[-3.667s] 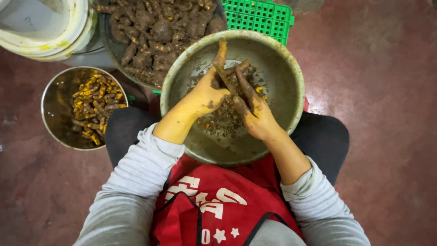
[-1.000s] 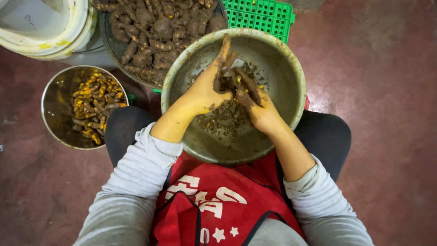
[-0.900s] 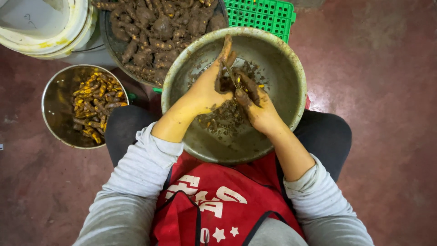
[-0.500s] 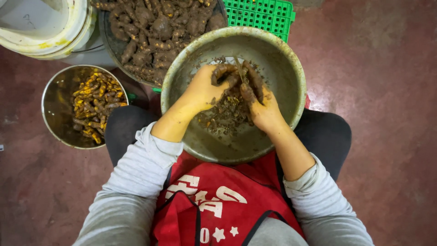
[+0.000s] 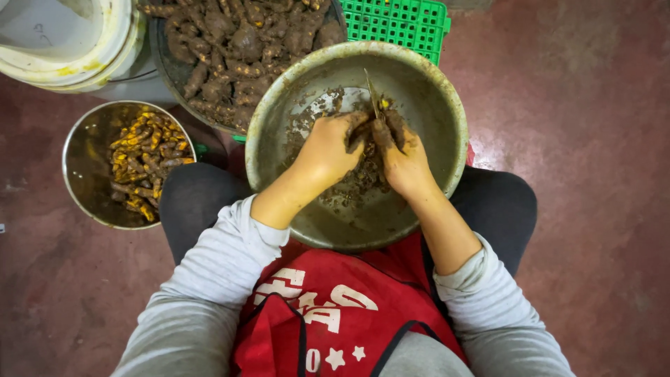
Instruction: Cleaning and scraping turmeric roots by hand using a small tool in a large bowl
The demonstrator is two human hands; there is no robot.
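Hands: two, both inside the large metal basin (image 5: 447,105) on the lap.
Left hand (image 5: 328,150): clenched on a muddy turmeric root (image 5: 382,132).
Right hand (image 5: 407,164): gripping a thin knife (image 5: 372,94), blade up against the root.
Basins: three metal; the lap one holds brown peelings.
Small bowl (image 5: 80,178): left, holds peeled yellow-orange roots (image 5: 143,160).
Far tub (image 5: 164,59): heaped unpeeled roots (image 5: 237,38).
Buckets: one white (image 5: 70,42), top left.
Crate: one green lattice (image 5: 401,21).
Apron: red (image 5: 328,314), white lettering and stars.

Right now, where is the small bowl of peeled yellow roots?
In the head view, the small metal bowl sits on the floor beside the person's left knee, below the white bucket.
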